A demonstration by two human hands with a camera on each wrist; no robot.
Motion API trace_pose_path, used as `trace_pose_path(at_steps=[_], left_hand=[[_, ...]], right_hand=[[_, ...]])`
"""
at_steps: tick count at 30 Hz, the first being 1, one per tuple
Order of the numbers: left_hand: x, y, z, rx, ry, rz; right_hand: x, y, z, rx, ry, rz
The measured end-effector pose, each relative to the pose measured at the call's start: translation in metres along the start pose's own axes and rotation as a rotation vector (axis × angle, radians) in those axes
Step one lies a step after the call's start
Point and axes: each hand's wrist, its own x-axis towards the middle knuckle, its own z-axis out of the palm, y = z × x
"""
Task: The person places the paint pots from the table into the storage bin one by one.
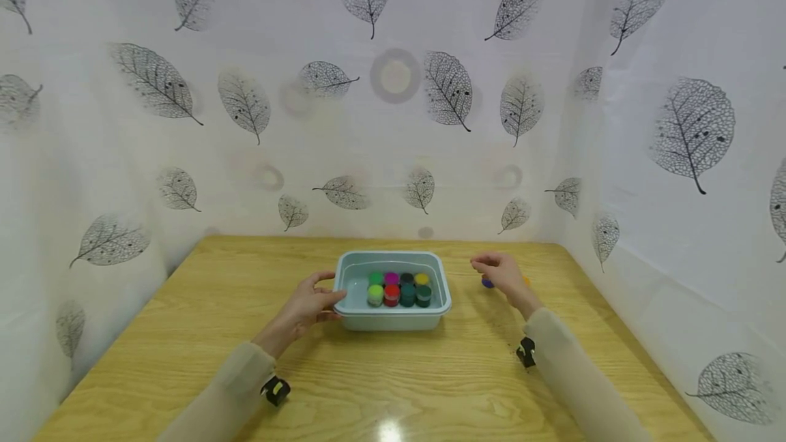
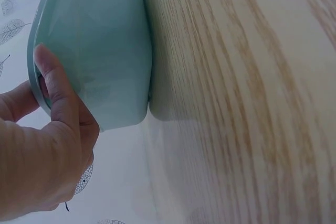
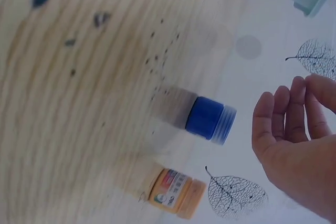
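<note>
A pale blue-green plastic basin (image 1: 390, 322) stands on the table, with several small paint jars inside, among them a red jar (image 1: 391, 295) and a lime one (image 1: 375, 295). My left hand (image 1: 307, 302) grips the basin's left rim; in the left wrist view, fingers (image 2: 62, 95) lie against the outer wall. To the right of the basin, my right hand (image 1: 503, 277) hovers with bent fingers, thumb near the fingertips, holding nothing visible. Below it stand a blue jar (image 3: 206, 118) with a clear ridged top and an orange jar (image 3: 177, 193) with a label, both apart from the hand.
The wooden table (image 1: 393, 374) bears dark specks (image 3: 157, 56) near the blue jar. A white curtain (image 1: 258, 33) with leaf prints hangs behind and along both sides. Each wrist wears a small black device (image 1: 276, 391).
</note>
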Motion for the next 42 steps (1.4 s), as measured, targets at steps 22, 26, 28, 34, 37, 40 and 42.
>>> trace_pose_path(at_steps=[22, 26, 28, 34, 37, 40, 42], left_hand=[[0.003, -0.002, 0.000, 0.007, 0.007, 0.014], [0.003, -0.002, 0.001, 0.005, 0.009, 0.015], [0.002, -0.002, 0.000, 0.007, 0.010, 0.012], [0.002, 0.000, 0.001, 0.012, 0.009, 0.015], [0.001, 0.001, 0.000, 0.016, 0.001, 0.013], [0.001, 0.000, 0.000, 0.017, -0.004, 0.011], [0.001, -0.001, 0.001, 0.017, -0.004, 0.012]], right_hand=[[-0.003, 0.014, -0.018, -0.080, -0.039, -0.002], [-0.001, 0.017, -0.018, -0.086, -0.083, -0.013], [-0.001, 0.017, -0.017, -0.085, -0.092, -0.011], [0.002, 0.019, -0.013, -0.108, -0.109, 0.027], [0.002, 0.021, -0.011, -0.129, -0.133, 0.034], [0.003, 0.022, -0.010, -0.138, -0.145, 0.041], [0.003, 0.022, -0.009, -0.134, -0.150, 0.041]])
